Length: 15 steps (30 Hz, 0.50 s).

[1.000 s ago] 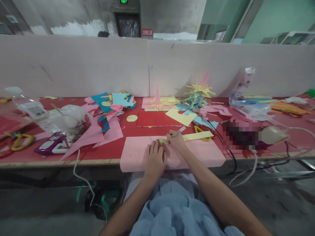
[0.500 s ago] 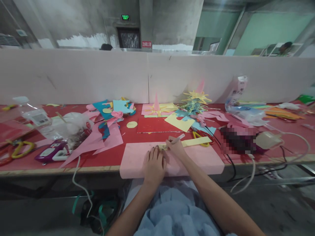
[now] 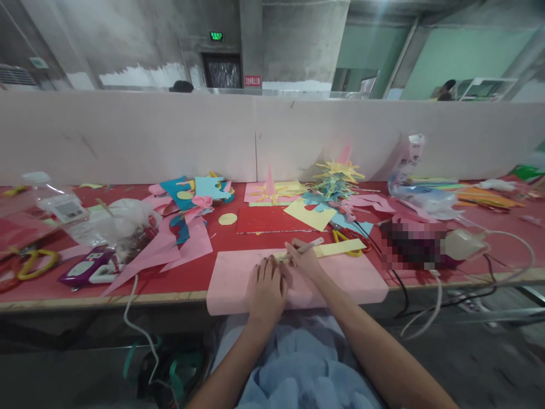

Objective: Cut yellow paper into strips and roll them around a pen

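Observation:
A pink board [image 3: 238, 284] lies at the table's front edge, with a pale yellow paper strip [image 3: 340, 247] across its upper part. My right hand [image 3: 303, 260] is closed round a light-coloured pen [image 3: 314, 243], its tip hidden by the fingers over the strip's left part. Beside it my left hand [image 3: 269, 287] lies flat on the board, fingers spread, the fingertips at the strip's left end. Behind the board are a red sheet [image 3: 272, 218] and a yellow sheet with a cut-out [image 3: 313, 215].
Paper scraps [image 3: 193, 227], a purple glue gun [image 3: 87, 267], yellow-handled scissors [image 3: 40, 264] and a plastic bottle [image 3: 59, 199] are on the left. A layered paper tree [image 3: 336, 179] stands behind. Cables [image 3: 395, 278] and a pixelated object [image 3: 413, 244] are on the right.
The pen has tilted slightly lower and its upper end has moved a little right. My left hand has stayed in place on the board. The view has shifted slightly.

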Motion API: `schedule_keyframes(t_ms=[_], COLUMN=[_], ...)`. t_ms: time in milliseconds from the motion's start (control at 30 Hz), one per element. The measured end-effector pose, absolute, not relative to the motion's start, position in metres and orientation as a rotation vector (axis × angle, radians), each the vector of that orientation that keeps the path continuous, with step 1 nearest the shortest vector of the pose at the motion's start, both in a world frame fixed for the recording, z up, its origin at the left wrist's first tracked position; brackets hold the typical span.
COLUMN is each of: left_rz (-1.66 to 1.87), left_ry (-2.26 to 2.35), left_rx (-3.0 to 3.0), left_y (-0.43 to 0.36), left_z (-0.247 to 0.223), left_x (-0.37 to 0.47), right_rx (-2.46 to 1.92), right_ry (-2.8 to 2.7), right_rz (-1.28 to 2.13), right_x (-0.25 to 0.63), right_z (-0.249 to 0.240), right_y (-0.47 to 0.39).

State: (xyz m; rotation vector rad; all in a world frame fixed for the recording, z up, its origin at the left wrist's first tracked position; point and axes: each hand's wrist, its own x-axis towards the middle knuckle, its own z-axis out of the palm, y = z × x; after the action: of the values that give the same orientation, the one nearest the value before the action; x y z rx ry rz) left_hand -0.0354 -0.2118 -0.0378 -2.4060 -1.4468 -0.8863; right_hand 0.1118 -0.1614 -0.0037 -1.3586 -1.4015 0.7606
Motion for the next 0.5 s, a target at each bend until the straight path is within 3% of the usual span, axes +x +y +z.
schedule_keyframes(t_ms=[233, 500], left_rz=[-0.876, -0.908], left_ry=[-1.446, -1.467], left_rx=[-2.420, -2.432], left_y=[-0.212, -0.212], left_z=[-0.037, -0.036], left_x=[-0.036, -0.036], right_rx=[-1.254, -1.420], right_ry=[-1.358, -1.129], right_rz=[0.955, 0.854], right_x=[0.107, 0.095], right_z=[-0.003, -0.010], right_y=[-0.161, -0.147])
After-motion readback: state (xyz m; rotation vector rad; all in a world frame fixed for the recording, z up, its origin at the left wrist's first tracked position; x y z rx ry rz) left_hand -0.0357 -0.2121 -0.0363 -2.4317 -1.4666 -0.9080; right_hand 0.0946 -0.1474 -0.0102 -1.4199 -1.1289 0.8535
